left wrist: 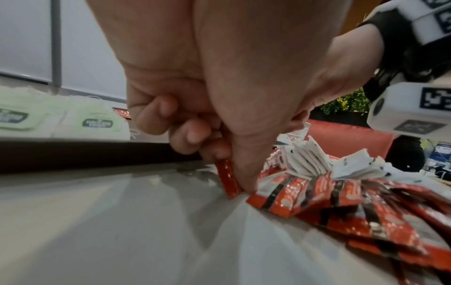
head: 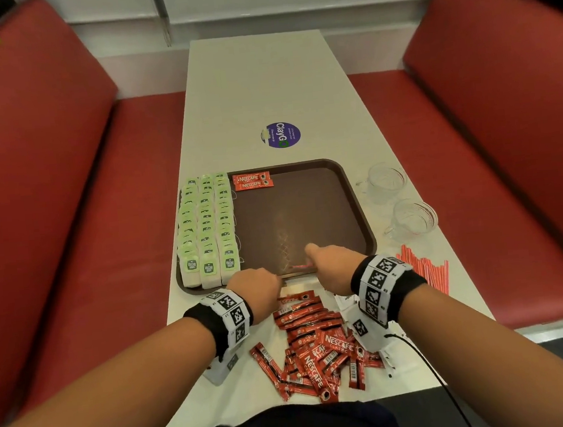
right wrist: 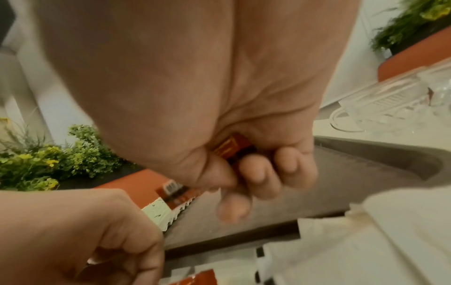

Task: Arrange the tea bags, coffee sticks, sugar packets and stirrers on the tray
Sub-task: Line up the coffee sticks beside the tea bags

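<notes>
From my remote seat I see a brown tray [head: 352, 213] on the white tabletop [head: 261, 88]. Its left side is filled with three rows of green-tagged tea bags [head: 206, 227], and two red coffee sticks [head: 253, 181] lie side by side at its far edge; the middle and right of the tray are bare brown.

My left hand [head: 256, 284] sits at the tray's near rim, fingers [left wrist: 187, 135] curled, thumb and fingers pinching one red coffee stick [left wrist: 228, 177] whose lower end touches the tabletop. My right hand [head: 333, 270] is just beside it, over the tray's near edge, fingers [right wrist: 256, 173] curled round another red stick [right wrist: 234, 146]; the wrist view is blurred, so it may be more than one.

A loose pile of coffee sticks [head: 316, 344] lies on the tabletop between my wrists, with white sugar packets [left wrist: 310, 160] just behind it. Red stirrers [head: 426, 268] lie right of the tray's near corner, and two glass cups [head: 399, 202] stand along its right side.
</notes>
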`<state>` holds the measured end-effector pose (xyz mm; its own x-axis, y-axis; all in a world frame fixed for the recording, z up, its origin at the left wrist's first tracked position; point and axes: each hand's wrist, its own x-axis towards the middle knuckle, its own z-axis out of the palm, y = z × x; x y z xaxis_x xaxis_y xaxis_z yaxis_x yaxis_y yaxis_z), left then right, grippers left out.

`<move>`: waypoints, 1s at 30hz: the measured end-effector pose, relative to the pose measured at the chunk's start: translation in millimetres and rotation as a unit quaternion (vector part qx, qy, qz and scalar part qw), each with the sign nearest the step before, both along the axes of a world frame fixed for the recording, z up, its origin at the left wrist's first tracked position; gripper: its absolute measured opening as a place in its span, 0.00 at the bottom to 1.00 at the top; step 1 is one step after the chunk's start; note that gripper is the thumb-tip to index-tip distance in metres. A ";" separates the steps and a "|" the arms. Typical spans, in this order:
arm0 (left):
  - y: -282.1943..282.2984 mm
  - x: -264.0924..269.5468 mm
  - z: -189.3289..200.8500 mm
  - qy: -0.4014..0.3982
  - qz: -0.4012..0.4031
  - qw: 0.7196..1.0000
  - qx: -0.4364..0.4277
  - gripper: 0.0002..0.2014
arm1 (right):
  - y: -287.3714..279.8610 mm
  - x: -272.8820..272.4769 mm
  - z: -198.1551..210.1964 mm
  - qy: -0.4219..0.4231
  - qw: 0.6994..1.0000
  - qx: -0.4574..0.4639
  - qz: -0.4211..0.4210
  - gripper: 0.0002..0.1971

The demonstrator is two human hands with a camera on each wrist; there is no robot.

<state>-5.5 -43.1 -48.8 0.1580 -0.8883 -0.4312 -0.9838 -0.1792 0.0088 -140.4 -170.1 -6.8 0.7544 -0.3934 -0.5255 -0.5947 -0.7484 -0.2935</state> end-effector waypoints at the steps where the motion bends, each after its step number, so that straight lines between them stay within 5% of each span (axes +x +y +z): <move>1: 0.0 2.2 3.2 0.010 0.003 1.000 -0.005 0.11 | -0.5 0.7 -1.8 -0.010 1.000 0.004 -0.002 0.07; 3: -0.8 9.3 9.8 0.039 0.011 0.999 -0.027 0.10 | -1.5 2.0 -2.1 -0.037 0.999 0.015 -0.007 0.01; 17: -12.7 67.2 33.8 0.219 0.068 0.959 -0.168 0.08 | -19.7 32.2 9.8 -0.209 0.975 0.069 0.008 0.14; 22: -37.1 86.3 29.2 0.191 0.086 0.958 -0.195 0.06 | -33.8 43.2 5.8 -0.214 0.972 0.087 -0.043 0.04; 30: -109.2 140.3 15.6 0.075 0.194 0.966 -0.150 0.07 | -59.4 48.1 -4.1 -0.209 0.968 0.105 -0.094 0.14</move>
<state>134.8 -152.3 -33.2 0.4601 -0.8635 -0.2064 -0.8266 -0.5015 0.2553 -92.3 -229.6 -10.9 0.8437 -0.4620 -0.2734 -0.5114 -0.5370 -0.6708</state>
